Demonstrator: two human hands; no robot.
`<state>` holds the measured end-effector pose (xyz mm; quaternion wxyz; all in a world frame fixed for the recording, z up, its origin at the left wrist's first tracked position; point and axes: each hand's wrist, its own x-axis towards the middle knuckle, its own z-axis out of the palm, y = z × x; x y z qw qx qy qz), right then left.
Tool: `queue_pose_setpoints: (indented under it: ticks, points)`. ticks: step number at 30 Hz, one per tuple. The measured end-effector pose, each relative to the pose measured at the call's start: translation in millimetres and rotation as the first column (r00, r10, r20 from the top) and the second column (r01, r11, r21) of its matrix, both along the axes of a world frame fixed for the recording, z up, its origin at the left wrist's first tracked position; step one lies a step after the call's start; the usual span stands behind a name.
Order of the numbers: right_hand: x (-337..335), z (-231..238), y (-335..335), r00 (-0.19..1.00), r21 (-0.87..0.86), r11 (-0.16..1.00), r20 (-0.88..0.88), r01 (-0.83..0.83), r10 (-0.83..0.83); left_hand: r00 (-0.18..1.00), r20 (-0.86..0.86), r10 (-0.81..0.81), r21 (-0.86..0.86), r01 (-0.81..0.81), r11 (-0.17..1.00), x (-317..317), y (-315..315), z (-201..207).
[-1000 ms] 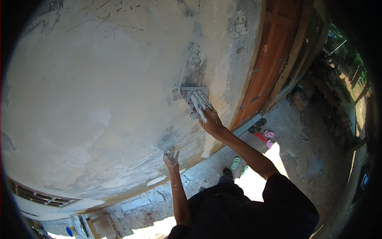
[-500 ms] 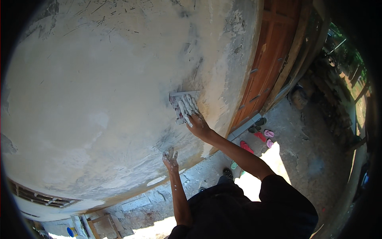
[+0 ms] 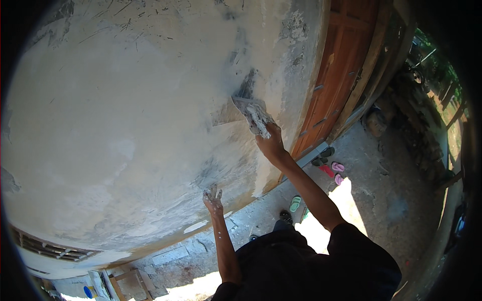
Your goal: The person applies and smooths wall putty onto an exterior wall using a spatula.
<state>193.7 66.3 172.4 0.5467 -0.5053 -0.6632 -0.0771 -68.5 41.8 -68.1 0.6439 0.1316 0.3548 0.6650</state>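
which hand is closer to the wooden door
Right. The right hand presses a trowel against the wall, a short way left of the wooden door. The left hand rests on the wall lower down and farther left.

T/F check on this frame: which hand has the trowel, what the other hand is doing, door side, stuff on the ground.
1. The right hand holds a plastering trowel against the wall. True.
2. The left hand grips a bucket. False: it holds nothing and rests with spread fingers low on the wall.
3. A wooden door stands to the right of the plastered wall. True.
4. The ground by the door is bare. False: several sandals lie there.
5. The trowel is clean. False: it is coated with grey plaster.
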Motion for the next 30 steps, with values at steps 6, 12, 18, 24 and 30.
queue_pose_setpoints:
  ticks: [6,12,18,24,30]
  points:
    - [27.8,9.8,-13.2,0.944,-0.149,0.976,-0.312,-0.159,0.106,0.999,-0.025,0.026,-0.009,-0.026,1.000,4.3,-6.7,11.5]
    - [23.2,47.7,11.9,0.884,0.077,0.991,-0.463,0.105,-0.058,1.000,-0.010,0.013,-0.004,-0.014,1.000,11.5,-4.5,5.9]
    - [-48.5,-6.9,23.5,0.957,-0.175,0.983,0.291,0.052,0.001,0.999,-0.020,0.028,-0.005,-0.028,1.000,8.1,-4.8,4.3]
    - [-38.4,-17.0,-4.2,0.912,0.045,0.993,0.402,-0.112,0.085,1.000,-0.021,0.021,0.011,-0.021,1.000,7.6,-9.1,2.4]
    - [-6.6,14.7,6.0,0.993,0.005,1.000,0.118,0.028,-0.028,0.999,-0.031,0.031,-0.015,-0.032,0.999,8.9,-7.2,6.7]
